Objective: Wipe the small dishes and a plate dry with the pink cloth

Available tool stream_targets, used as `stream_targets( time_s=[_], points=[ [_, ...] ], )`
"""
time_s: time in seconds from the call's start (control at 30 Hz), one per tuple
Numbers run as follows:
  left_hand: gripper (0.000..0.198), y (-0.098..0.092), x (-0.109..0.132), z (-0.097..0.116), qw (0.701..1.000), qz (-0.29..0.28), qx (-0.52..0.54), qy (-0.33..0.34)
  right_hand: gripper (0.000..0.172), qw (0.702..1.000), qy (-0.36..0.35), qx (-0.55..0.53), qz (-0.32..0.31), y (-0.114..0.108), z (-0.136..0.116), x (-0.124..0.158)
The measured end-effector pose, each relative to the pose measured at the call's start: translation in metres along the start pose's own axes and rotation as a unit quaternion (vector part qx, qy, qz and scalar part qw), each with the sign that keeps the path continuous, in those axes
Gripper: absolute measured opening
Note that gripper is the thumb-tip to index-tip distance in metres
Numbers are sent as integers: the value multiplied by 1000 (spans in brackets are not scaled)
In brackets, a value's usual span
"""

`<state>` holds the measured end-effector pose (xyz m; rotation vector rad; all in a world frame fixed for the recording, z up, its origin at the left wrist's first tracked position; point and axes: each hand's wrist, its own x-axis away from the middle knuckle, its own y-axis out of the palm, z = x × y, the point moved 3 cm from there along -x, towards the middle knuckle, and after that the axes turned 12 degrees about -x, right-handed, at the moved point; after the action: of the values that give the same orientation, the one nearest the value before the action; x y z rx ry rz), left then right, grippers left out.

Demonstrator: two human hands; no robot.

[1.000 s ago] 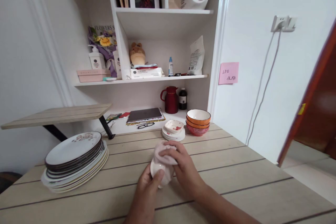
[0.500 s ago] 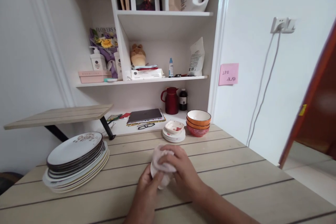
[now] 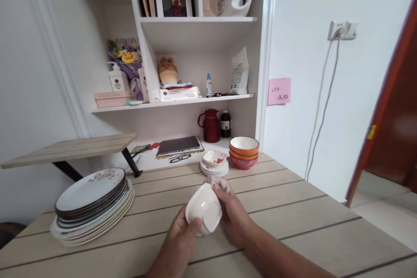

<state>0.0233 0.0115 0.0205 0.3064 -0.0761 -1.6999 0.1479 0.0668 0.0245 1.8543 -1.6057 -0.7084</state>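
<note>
A small white squarish bowl point(image 3: 205, 208) is held up over the wooden table, its outer underside facing me. My left hand point(image 3: 185, 230) grips its lower left edge, thumb across the outside. At the upper right edge, my right hand point(image 3: 233, 206) is closed on a pale cloth point(image 3: 219, 182) bunched against the bowl; most of those fingers are hidden behind it. Just beyond the hands, a similar small bowl with a red pattern point(image 3: 215, 158) sits on a stack of small white plates point(image 3: 213, 171).
Stacked orange and red bowls point(image 3: 244, 153) stand at the back right. A tall stack of large plates point(image 3: 91, 202) occupies the left, near a raised wooden stand point(image 3: 74, 147). Behind are a laptop point(image 3: 177, 144), glasses point(image 3: 180, 158) and a red jug point(image 3: 210, 126).
The bowl has been turned so its outside now faces me. My right hand and the cloth have moved from across its front to the far right edge. The view has shifted slightly.
</note>
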Motion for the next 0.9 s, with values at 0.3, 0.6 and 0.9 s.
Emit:
stream_targets(
  time_s=[0.3,0.6,0.9],
  points=[
    [39,8,2,-14,969,-98,-225,29,21,848,-264,425,-172,17,-54,19],
    [31,4,3,-13,977,-90,-192,-3,23,851,-276,413,-174,19,-46,19],
    [44,-10,-7,-18,996,20,-88,14,20,824,-381,409,-89,-9,-67,-3]
  ],
)
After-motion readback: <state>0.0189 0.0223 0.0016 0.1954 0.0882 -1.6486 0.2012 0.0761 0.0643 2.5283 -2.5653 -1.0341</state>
